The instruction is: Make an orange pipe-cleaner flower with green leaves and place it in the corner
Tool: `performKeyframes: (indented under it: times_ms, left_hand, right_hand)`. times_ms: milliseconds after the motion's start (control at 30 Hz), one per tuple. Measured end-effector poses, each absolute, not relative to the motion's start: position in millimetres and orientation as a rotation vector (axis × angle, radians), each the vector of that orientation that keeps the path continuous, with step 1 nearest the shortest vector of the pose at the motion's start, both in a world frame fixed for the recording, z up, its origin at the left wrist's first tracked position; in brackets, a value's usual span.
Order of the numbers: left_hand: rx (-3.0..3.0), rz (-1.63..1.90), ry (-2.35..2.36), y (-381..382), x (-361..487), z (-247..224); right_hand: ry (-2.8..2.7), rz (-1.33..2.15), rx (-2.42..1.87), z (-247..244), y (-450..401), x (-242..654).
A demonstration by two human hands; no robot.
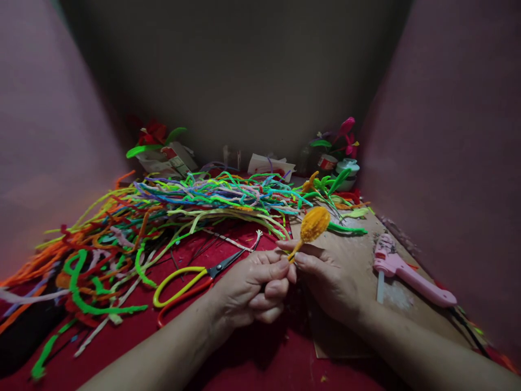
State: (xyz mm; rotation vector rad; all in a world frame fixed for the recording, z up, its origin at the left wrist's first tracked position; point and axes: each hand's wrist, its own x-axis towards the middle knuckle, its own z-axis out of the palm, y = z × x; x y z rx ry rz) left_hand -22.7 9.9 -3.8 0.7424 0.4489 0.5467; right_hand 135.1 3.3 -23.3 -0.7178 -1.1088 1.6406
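"What's biggest here?"

"The walls (252,81): a dark one at the back, mauve ones at either side. Between them is the desk (264,358), red on top."

"What's on it?"

"A pile (220,193) of fuzzy stems in many colours, heaped across the back and spilling down the left side. On the right lies a flat brown board (358,244)."

"Next size down?"

"A pink gun (411,276) lies on the right part of the board. A pale rod juts from it towards the near side, and a dark cord runs off its handle end. Then the scissors (217,268), with one yellow loop and one red, lying on the desk with their blades pointing away and to the right."

"And the hands?"

"The left hand (254,288) is just beside the scissors, fingers curled, thumb and forefinger pinching a stalk at its lower end. The right hand (328,277), over the board's near left part, grips the same stalk slightly higher."

"Whose stalk?"

"The bud's (315,224). It's orange and fuzzy, held up above both hands, leaning right, near the front of the pile."
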Motion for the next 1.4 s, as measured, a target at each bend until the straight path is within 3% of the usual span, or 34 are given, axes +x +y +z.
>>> performKeyframes:
  times_ms: [233,433,633,867,1100,1400]
  left_hand:
    - [0.924,0.583,0.604,8.7,-17.7,1.5]
    - [1.887,0.808,1.107,-2.5,-12.9,-1.6]
    - [2.479,0.644,1.326,-4.3,-18.6,-11.8]
    - [1.853,0.873,1.12,1.7,-16.1,1.3]
    - [1.192,0.739,0.917,4.0,-10.8,8.5]
    - [0.892,0.593,0.658,7.5,-20.5,2.1]
  right_hand:
    - [-1.04,1.641,-0.723,-22.4,3.7,133.6]
    - [-1.012,1.629,-0.765,-23.8,1.5,131.4]
    - [-1.085,1.575,-0.878,-25.5,-0.4,132.0]
    - [-1.172,1.548,-0.821,-24.9,-1.5,132.2]
    - [-1.16,1.566,-0.833,-18.5,-0.4,132.8]
    - [-1.184,1.553,-0.774,-29.1,4.0,136.2]
